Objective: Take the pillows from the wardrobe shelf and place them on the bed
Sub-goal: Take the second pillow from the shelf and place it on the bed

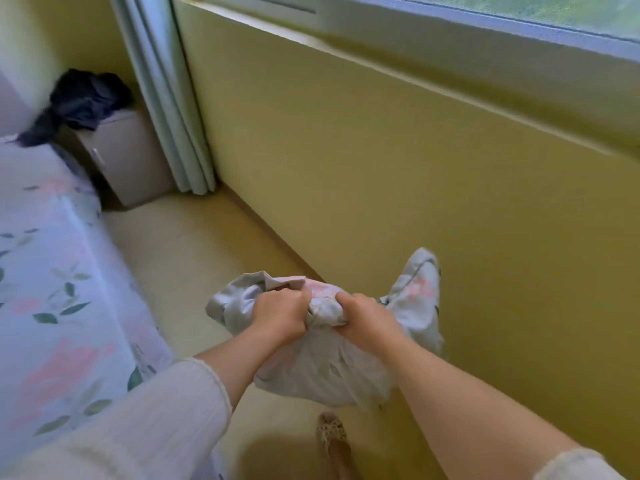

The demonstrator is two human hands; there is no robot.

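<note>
Item: one floral pillow, pale grey-white with pink blossoms and green leaves, lower centre of the frame, held in the air above the floor and clear of the bed, which runs down the left edge under a matching floral sheet. Grip: your left hand and right hand sit side by side, each with fingers curled tight into a bunched fold at the pillow's top, so the cover is clamped in both fists and the body hangs slack below. Handling: judged soft, light and floppy; it sags and creases freely, is not fragile, and its loose cover may slide over the filling if you hold cloth alone. Better purchase would likely be a deeper handful that takes in some stuffing, or one hand at each end. Surroundings: yellow wall across the centre and right; window upper right; pale curtain upper centre-left; nightstand upper left with a dark garment heaped on it; patterned slipper at the bottom edge. Placement on the bed is not yet done.
</note>
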